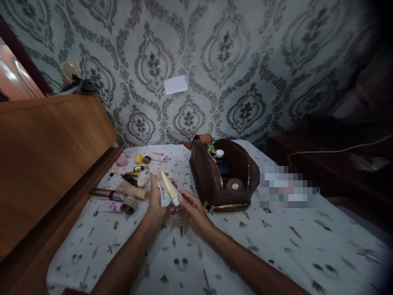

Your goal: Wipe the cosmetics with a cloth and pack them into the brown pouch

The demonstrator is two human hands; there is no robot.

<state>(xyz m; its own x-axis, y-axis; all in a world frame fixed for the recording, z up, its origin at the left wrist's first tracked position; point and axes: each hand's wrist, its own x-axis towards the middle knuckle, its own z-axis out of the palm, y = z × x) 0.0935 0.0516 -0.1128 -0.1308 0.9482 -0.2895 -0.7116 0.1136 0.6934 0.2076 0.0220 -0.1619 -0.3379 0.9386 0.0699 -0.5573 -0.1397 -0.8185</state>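
Observation:
A cream-coloured tube (168, 186) with a white cap is held between my two hands above the patterned cloth. My left hand (155, 201) is closed around the tube's left side, together with a white wipe or pad (163, 196). The fingers of my right hand (193, 209) pinch the tube near its white cap. Just right of my hands stands a brown cosmetic bag (204, 176), unzipped, with jars and a round compact (235, 185) inside. Several cosmetics lie to the left, among them a beige tube (130, 189), a green jar (129, 205) and a pink tube (158, 157).
A wooden board (52, 164) borders the cloth-covered surface (181, 262) on the left. Patterned wallpaper (215, 82) rises behind. A blurred-out item (287, 188) lies right of the bag, and a cable (331, 151) runs along the dark furniture at far right.

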